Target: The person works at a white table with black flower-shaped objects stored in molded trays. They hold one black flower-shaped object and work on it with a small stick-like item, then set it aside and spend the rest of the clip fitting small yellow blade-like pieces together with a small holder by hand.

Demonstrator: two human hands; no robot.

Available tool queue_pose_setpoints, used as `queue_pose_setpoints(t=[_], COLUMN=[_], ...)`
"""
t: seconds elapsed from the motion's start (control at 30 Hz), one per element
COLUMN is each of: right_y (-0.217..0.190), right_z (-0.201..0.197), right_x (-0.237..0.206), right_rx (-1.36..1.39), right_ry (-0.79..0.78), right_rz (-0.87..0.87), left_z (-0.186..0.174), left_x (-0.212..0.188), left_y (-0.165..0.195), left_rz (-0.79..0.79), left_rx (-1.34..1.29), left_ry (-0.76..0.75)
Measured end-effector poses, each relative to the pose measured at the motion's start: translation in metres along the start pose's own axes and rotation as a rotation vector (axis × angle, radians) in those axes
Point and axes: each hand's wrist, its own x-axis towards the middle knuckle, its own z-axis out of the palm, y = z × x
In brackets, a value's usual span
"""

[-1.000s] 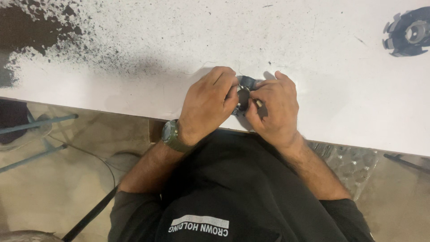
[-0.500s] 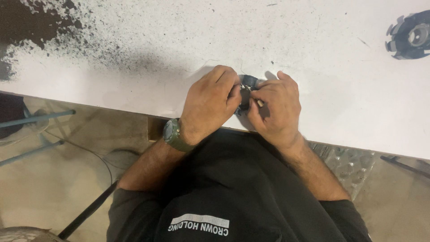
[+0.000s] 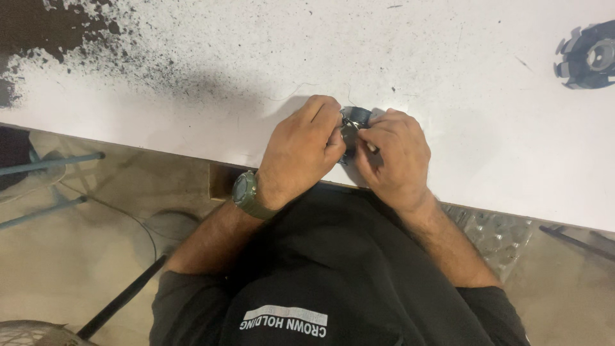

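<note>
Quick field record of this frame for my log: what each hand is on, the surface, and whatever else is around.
left hand: closed around a small dark part, fingers curled over it
right hand: pinching the same part from the other side; grip tight
small dark part: mostly hidden between the hands, shape unclear
surface: white table, hands at its near edge
stain: black speckled patch at far left corner
other item: dark toothed round part at far right
wrist: green watch on the left
</note>
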Motion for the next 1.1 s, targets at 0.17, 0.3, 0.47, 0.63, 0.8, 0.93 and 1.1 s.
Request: queue_pose_setpoints(t=[0.17,0.3,0.47,0.63,0.8,0.93,1.1], right_y=[-0.004,-0.009,-0.006,0.033,0.053,0.045,0.047], right_z=[0.003,0.002,-0.003,-0.043,-0.082,-0.074,-0.064], right_x=[0.003,0.002,-0.011,-0.035,-0.063,-0.075,-0.082], right_rx=[-0.024,-0.048,-0.085,-0.291,-0.269,-0.117,0.011], right_ry=[-0.013,-0.005,-0.017,-0.007,0.2,0.239,0.275], right_rz=[0.004,0.0,0.064,0.176,0.218,0.424,0.442], left_z=[0.001,-0.001,-0.023,-0.079,-0.133,-0.165,-0.205], left_x=[-0.003,-0.008,-0.016,-0.023,-0.051,-0.059,-0.033], left_y=[0.001,0.003,-0.002,-0.038,-0.088,-0.143,-0.207], left_rz=[0.018,0.032,-0.001,-0.025,-0.172,-0.116,-0.124], left_rx=[0.021,0.031,-0.051,0.164,0.29,0.518,0.378], left_ry=[0.035,0.038,0.046,0.123,0.283,0.468,0.491])
